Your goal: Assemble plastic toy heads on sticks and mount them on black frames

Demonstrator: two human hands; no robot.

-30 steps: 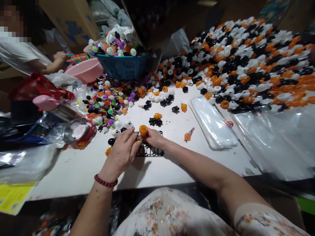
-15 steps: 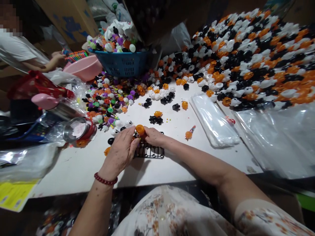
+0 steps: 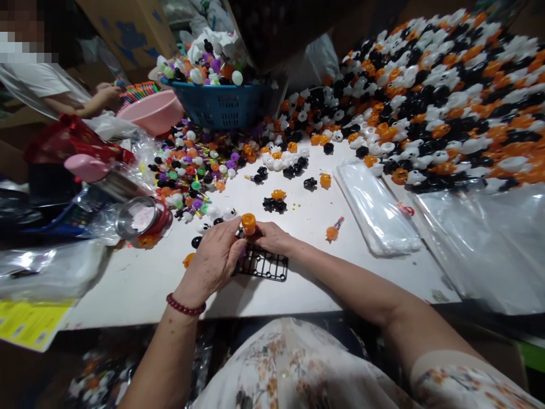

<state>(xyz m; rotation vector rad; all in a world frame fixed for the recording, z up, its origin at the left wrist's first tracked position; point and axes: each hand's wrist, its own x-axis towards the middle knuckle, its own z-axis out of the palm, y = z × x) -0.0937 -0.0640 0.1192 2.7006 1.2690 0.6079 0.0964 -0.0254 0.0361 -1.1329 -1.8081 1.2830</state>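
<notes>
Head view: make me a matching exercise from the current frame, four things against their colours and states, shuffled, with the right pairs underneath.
Things
1. Round-topped piece
2. Grid
3. Basket
4. Bracelet

Descriptions
A. Blue, heaped above its rim
B. Dark red and beaded
C. Black, partly hidden by the hands
D. Orange, between the left hand and the right hand

Right pairs: 1-D, 2-C, 3-A, 4-B

Basket (image 3: 221, 108) behind grid (image 3: 266, 277), bags (image 3: 377, 210) right (pile (image 3: 447, 102) beyond)
</notes>
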